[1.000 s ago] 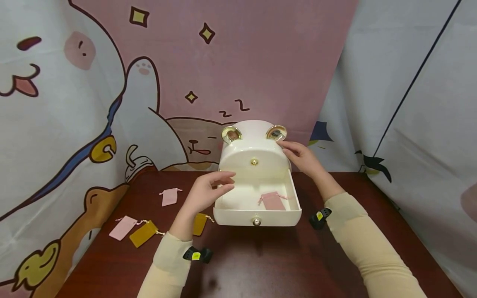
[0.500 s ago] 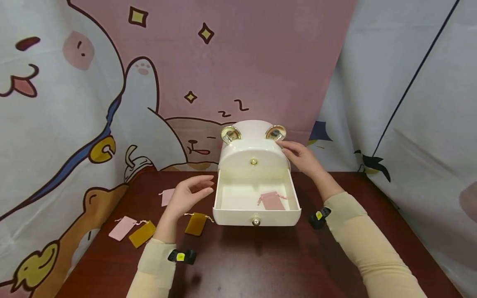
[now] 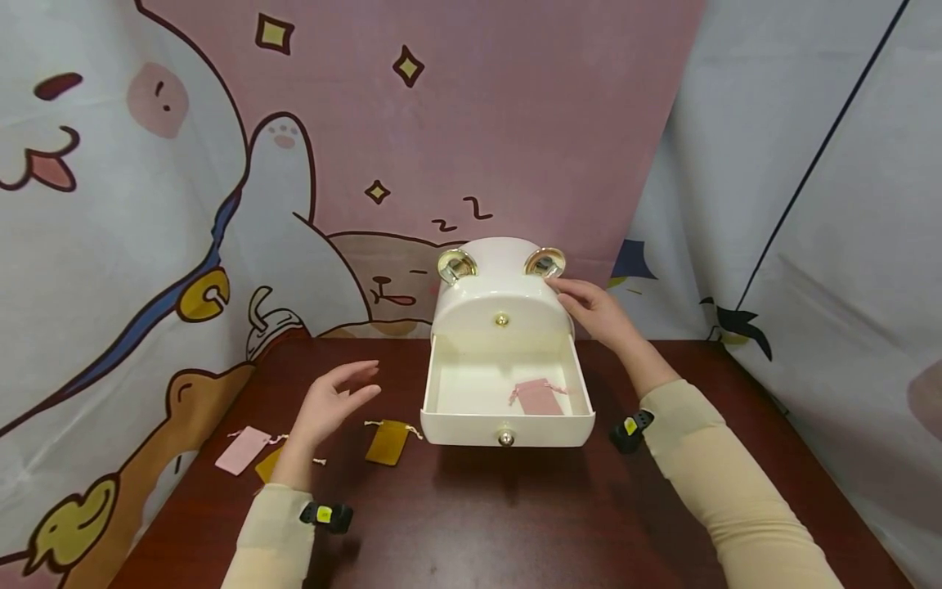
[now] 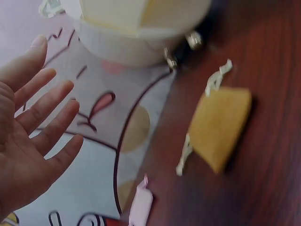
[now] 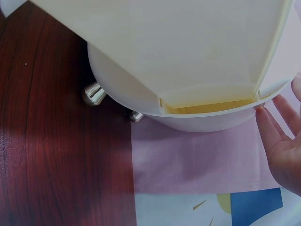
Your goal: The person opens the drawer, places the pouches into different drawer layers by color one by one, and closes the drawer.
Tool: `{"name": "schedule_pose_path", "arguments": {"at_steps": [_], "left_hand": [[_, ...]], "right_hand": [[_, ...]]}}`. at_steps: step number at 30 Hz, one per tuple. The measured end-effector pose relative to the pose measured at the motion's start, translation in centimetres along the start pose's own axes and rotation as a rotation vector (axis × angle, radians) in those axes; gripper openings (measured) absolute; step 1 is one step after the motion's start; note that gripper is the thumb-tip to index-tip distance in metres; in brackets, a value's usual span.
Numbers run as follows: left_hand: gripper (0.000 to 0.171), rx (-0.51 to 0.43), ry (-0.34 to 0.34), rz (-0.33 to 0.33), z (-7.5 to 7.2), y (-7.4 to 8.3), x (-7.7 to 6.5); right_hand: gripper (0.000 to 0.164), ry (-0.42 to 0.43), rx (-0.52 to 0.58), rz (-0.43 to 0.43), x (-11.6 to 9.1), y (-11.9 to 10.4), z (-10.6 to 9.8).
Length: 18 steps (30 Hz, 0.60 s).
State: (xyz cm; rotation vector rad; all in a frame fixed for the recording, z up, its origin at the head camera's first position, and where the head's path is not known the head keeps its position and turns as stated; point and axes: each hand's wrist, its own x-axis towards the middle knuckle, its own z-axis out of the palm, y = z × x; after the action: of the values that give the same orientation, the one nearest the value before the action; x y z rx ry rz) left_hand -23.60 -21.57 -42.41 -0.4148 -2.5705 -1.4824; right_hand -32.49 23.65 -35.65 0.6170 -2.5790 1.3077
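Observation:
My left hand [image 3: 327, 409] hovers over the left of the table, fingers spread and holding nothing. In the left wrist view, a mustard drawstring pouch [image 4: 220, 127] lies right of the hand and a pale pink pouch [image 4: 141, 207] below it; in the head view the hand hides that pink one. With extended fingers, my right hand [image 3: 598, 312] touches the right side of a white storage box [image 3: 482, 298] with gold-rimmed ears. The box's lower drawer [image 3: 452, 429] is pulled out, and a pink drawstring pouch [image 3: 540, 397] lies inside, toward the right.
Farther left on the table [image 3: 515, 523] lie another pink pouch [image 3: 243, 451] and a second mustard pouch [image 3: 268, 468], partly covered by my left wrist. A printed cartoon cloth [image 3: 515, 123] hangs behind. Short metallic feet [image 5: 94, 94] support the box.
My left hand has moved left and slightly nearer, from over the drawer's left edge to above the table, uncovering one mustard pouch. The right hand stays against the box.

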Motion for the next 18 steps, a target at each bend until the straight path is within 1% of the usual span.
{"name": "schedule_pose_path", "arguments": {"at_steps": [3, 7, 10, 13, 18], "left_hand": [[0.048, 0.022, 0.015, -0.007, -1.1, -1.4, -0.5], [0.050, 0.102, 0.028, -0.037, -2.8, -3.3, -1.2], [0.050, 0.144, 0.029, -0.063, -4.3, -4.8, -1.7], [0.051, 0.146, 0.025, -0.104, -5.9, -5.9, -2.3], [0.059, 0.134, 0.018, -0.180, -8.3, -6.8, -3.4]], "right_hand": [[0.042, 0.001, -0.001, -0.002, 0.0, 0.0, 0.0], [0.042, 0.001, -0.008, 0.001, 0.0, 0.0, 0.0], [0.042, 0.001, -0.013, 0.011, 0.0, 0.0, 0.0], [0.042, -0.003, -0.015, 0.014, 0.0, 0.0, 0.0], [0.042, -0.001, -0.013, 0.001, 0.0, 0.0, 0.0]]}}
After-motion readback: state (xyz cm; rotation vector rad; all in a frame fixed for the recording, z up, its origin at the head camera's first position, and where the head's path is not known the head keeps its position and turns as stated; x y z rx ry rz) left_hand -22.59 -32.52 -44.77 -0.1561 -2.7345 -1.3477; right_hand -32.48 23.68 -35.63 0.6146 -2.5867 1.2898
